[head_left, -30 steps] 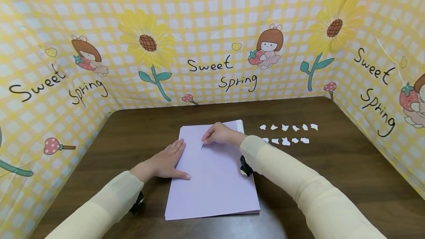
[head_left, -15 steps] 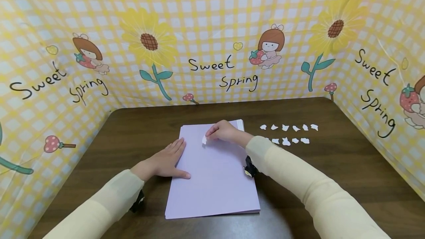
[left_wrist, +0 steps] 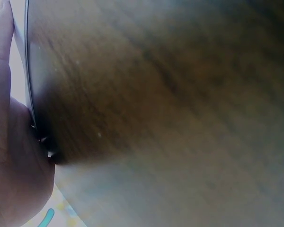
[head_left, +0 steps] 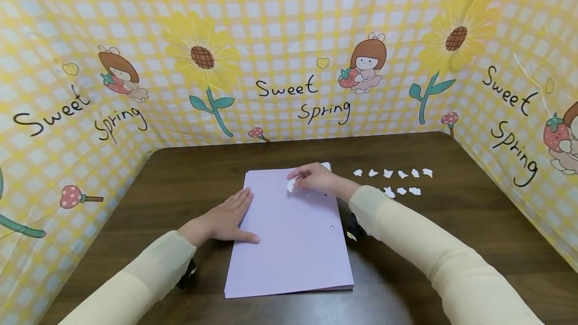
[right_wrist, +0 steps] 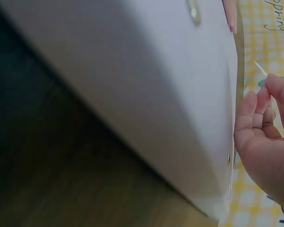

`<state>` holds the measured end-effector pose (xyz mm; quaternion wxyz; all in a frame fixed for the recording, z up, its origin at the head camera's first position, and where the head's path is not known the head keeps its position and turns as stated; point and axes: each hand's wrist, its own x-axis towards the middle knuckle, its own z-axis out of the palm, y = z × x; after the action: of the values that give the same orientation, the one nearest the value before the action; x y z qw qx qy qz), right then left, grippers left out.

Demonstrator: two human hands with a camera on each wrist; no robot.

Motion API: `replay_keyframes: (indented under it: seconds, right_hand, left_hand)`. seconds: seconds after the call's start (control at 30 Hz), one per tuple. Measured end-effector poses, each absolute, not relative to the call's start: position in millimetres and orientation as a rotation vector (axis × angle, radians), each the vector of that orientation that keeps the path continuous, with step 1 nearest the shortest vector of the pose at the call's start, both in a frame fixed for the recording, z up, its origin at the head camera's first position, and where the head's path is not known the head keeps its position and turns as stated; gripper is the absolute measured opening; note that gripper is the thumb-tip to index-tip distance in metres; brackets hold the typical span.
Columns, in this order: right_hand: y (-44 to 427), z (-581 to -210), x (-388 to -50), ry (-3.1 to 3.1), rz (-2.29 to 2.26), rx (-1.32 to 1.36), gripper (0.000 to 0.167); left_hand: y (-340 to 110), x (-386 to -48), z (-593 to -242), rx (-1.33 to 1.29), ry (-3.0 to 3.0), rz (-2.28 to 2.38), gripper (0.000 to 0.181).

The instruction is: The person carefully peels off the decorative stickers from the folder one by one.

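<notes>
A lavender folder lies flat on the dark wooden table. Over its upper part, my right hand pinches a small white torn paper scrap between thumb and fingers. In the right wrist view the scrap sticks out thin and edge-on from the fingertips, above the folder's surface. My left hand rests with fingers spread on the folder's left edge, the thumb reaching onto the cover. The left wrist view catches only part of that hand, beside the blurred table.
Right of the folder, several white scraps lie in two rows; my right sleeve covers part of the lower row. A small round metal eyelet shows near the folder's right edge. A yellow checked cloth walls in the table.
My right hand has moved a little to the right with the scrap, which has turned from edge-on to showing its face. The left hand stays where it was.
</notes>
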<state>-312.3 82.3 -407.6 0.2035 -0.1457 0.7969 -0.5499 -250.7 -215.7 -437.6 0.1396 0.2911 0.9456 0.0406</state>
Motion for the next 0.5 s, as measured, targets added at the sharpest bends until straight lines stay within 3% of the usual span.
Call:
replay_keyframes:
  seconds: [0.5]
  right_hand:
    - [132.6,-402.4,-308.4,2.202,-1.676,-0.325,0.029]
  left_hand:
    - [-217.3,-252.1,-439.5,0.87,2.733,0.09,0.127]
